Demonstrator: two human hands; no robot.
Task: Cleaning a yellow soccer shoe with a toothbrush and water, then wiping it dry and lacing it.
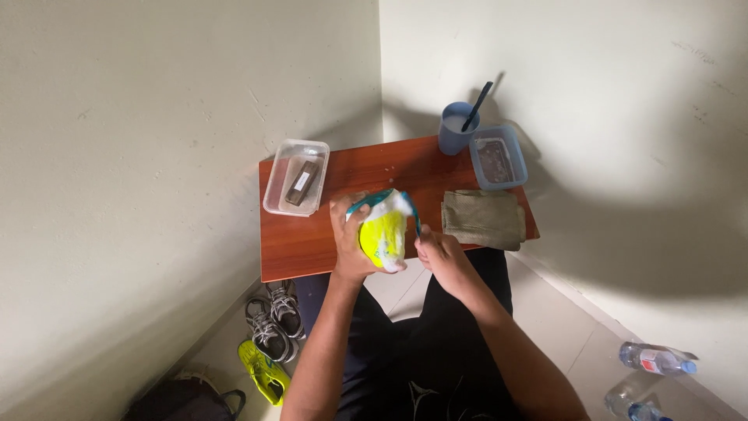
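Observation:
My left hand grips a yellow, white and teal shoe, held upright above the near edge of the small red-brown table. My right hand is at the shoe's right side, its fingers closed on a thin teal part of it, perhaps a lace or the collar. Both forearms reach up from my lap.
A clear plastic box with a dark bar stands at the table's left. A blue cup with a stick and a blue tub stand at the back right; a folded olive cloth lies in front. Shoes and bottles lie on the floor.

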